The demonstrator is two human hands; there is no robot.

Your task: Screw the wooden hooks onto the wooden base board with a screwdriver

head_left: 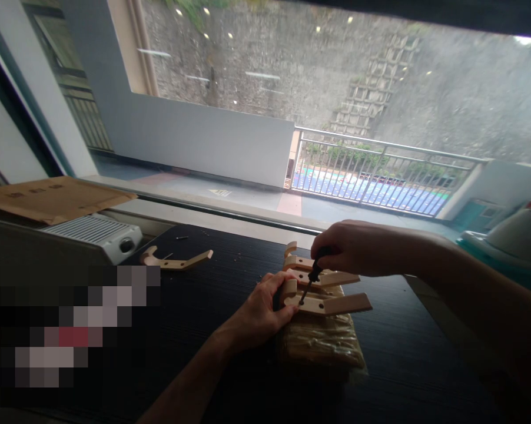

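My right hand [347,250] is closed round the dark handle of a screwdriver [310,285]. Its shaft slants down to the left hole of the nearest pale wooden hook [345,302]. Curled at one end, that hook lies across a block wrapped in shiny clear film [322,347]. Two similar wooden hooks [336,278] sit behind it on the same block. My left hand [265,309] grips the curled end of the nearest hook, thumb in front and fingers behind. Whether a screw sits under the screwdriver's tip is too small to tell.
A loose wooden hook [183,264] lies on the dark tabletop [212,294], with a small screw-like piece [182,238] behind it. At the left, a brown envelope [57,199] rests over a grey-white device [102,232]. A window stands behind the table; a teal-and-white object [513,241] is at right.
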